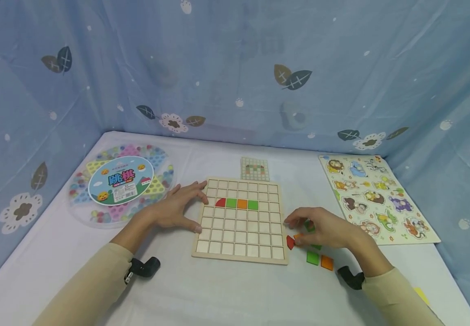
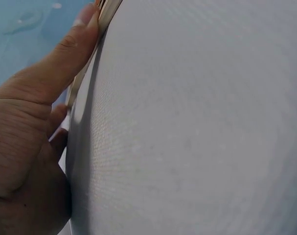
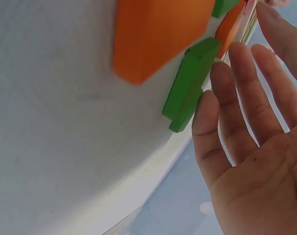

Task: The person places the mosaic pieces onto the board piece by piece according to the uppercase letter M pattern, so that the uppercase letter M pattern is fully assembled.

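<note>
A wooden grid board point(image 1: 228, 249) lies in the middle of the white table, with one row holding a red curved-edge piece point(image 1: 220, 202), two green squares and an orange square point(image 1: 242, 203). My left hand point(image 1: 172, 211) rests at the board's left side, thumb and fingers spread along its edge; the left wrist view shows the thumb against the rim. Right of the board, my right hand point(image 1: 327, 227) hovers low over loose pieces, its thumb touching or close beside a red piece point(image 1: 290, 242). Its fingers look extended in the right wrist view, near a green piece point(image 3: 192, 78); some pieces are partly hidden.
A small pattern card point(image 1: 255, 169) lies behind the board. At left is a round Chinese checkers set point(image 1: 120, 181); at right, an animal puzzle board point(image 1: 375, 199). A green square point(image 1: 312, 258) and an orange square point(image 1: 327, 262) lie nearer the front.
</note>
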Motion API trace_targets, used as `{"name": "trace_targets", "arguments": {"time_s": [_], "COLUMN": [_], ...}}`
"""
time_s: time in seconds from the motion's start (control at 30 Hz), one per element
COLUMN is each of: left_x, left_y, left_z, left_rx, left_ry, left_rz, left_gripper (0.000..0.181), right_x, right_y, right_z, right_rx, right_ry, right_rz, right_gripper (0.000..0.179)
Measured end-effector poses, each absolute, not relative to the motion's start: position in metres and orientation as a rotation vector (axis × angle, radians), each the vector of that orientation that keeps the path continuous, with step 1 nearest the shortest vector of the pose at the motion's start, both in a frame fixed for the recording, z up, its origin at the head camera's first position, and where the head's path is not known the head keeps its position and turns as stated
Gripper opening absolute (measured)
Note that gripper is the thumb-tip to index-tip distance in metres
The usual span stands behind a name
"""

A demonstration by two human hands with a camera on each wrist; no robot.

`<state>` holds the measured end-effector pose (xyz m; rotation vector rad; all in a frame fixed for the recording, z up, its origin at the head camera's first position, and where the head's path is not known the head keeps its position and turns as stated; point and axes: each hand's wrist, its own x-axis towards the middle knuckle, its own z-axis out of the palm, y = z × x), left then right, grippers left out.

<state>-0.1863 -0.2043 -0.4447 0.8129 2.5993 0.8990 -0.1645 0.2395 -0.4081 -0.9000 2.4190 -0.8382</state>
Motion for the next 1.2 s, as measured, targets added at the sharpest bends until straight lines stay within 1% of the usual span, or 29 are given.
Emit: {"name": "trace_targets", "arguments": {"time_s": [0.33,0.53,0.9,1.2], "left_x": [-0.187,-0.188,-0.187,-0.186], "left_y": [-0.204,-0.204,-0.203,-0.203], "left_z": [-0.443,-0.443,-0.443,-0.443], "left_rx": [0.812,0.809,0.800,0.808], "left_ry": [2.604,2.602,2.603,2.604], "left_rz": [0.881,0.877,0.885,0.889], "left_gripper": [0.067,0.065,0.067,0.066], "right_x": [-0.162,-0.163,-0.166,-0.166], "right_y": [0.227,0.221,0.227,0.230], "right_z": [-0.409,-0.407,-0.408,-0.406], "right_rx": [-0.893,-0.938,-0.980,-1.027], "right_ry": [2.337,2.364,2.384,2.358], "right_rz": [-0.810,-0.759,-0.792,-0.793], "right_gripper": [0.050,0.049,0.033,0.026]}}
